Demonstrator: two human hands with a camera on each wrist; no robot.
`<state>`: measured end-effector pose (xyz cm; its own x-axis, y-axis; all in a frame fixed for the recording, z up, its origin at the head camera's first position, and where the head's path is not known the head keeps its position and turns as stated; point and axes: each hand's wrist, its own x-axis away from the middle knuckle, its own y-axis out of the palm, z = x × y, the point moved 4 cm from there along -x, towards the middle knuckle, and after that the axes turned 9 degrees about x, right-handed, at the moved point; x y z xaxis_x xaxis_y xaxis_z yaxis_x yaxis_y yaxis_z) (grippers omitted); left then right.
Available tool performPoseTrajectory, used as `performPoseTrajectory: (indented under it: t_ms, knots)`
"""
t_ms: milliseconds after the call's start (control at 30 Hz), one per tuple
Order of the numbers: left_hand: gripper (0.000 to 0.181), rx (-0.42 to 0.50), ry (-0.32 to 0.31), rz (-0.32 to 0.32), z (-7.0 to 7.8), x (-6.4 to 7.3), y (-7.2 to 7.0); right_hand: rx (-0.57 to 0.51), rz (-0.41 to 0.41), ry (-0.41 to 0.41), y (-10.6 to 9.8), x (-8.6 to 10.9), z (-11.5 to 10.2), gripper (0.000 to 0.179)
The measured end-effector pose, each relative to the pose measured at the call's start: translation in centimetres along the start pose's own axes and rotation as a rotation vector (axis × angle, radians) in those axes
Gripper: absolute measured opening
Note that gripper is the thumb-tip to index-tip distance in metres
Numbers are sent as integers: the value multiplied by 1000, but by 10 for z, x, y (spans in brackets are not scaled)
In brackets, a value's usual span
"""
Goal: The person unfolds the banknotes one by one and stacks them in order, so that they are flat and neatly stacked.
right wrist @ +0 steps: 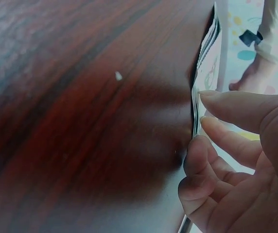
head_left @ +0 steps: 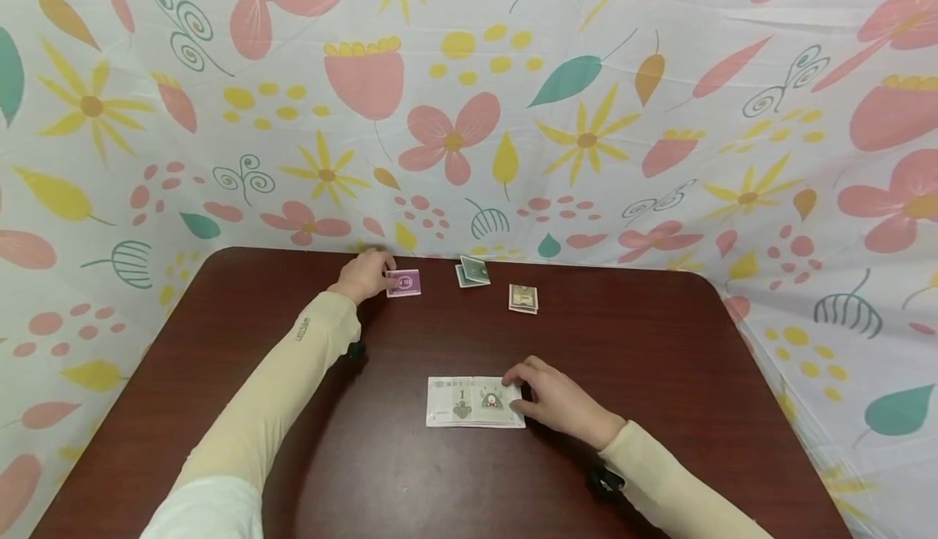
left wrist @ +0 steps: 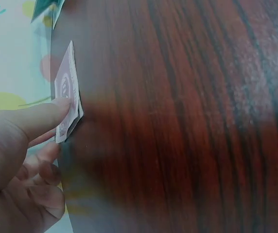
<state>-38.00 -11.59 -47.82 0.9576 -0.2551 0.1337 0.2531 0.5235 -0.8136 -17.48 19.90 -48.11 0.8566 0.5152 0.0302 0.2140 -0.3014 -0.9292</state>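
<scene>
At the far left of the table, my left hand (head_left: 364,276) pinches the left end of a folded purple banknote (head_left: 407,282). In the left wrist view the thumb lies on the purple banknote (left wrist: 67,92) and the other fingers are curled below. Nearer the middle, my right hand (head_left: 560,400) touches the right end of a flat stack of pale banknotes (head_left: 450,413) marked 1. Seen from the right wrist, the thumb and a fingertip rest at the edge of the layered stack (right wrist: 208,53), with the remaining fingers loosely bent beside it.
A folded green banknote (head_left: 472,272) stands partly open near the table's back edge. Right of it lies a folded brownish banknote (head_left: 523,298). The dark wooden table (head_left: 623,343) meets a flower-print cloth (head_left: 454,189) at its back and sides.
</scene>
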Motion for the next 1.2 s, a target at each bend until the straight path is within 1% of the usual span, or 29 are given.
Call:
performPoseTrajectory:
  t_ms: [200, 367, 533, 700, 767, 967, 1100, 1200]
  knots:
    - [27, -1, -17, -17, 0, 6, -3, -3, -5, 8, -1, 0, -2, 28]
    - [32, 6, -21, -14, 0, 10, -4, 7, 0, 6, -2, -1, -2, 28]
    - [39, -12, -22, -2, 1, 17, -2, 16, 2, 8, -1, 0, -3, 28]
    - [26, 12, -19, 39, -1, 27, 0, 23, 7, 5, -1, 1, -4, 27]
    - [20, 39, -19, 51, -2, 32, 1, 26, 11, 5, -1, 1, -4, 27]
    - [12, 140, 25, 61, -3, 46, 5, 36, 19, 8, -1, 1, -4, 26]
    - [9, 253, 75, 73, -2, 56, 8, 48, 25, 5, -1, 1, -4, 26]
    - [8, 346, 109, 66, 0, 65, 11, 56, 26, 3, -1, 1, -4, 25]
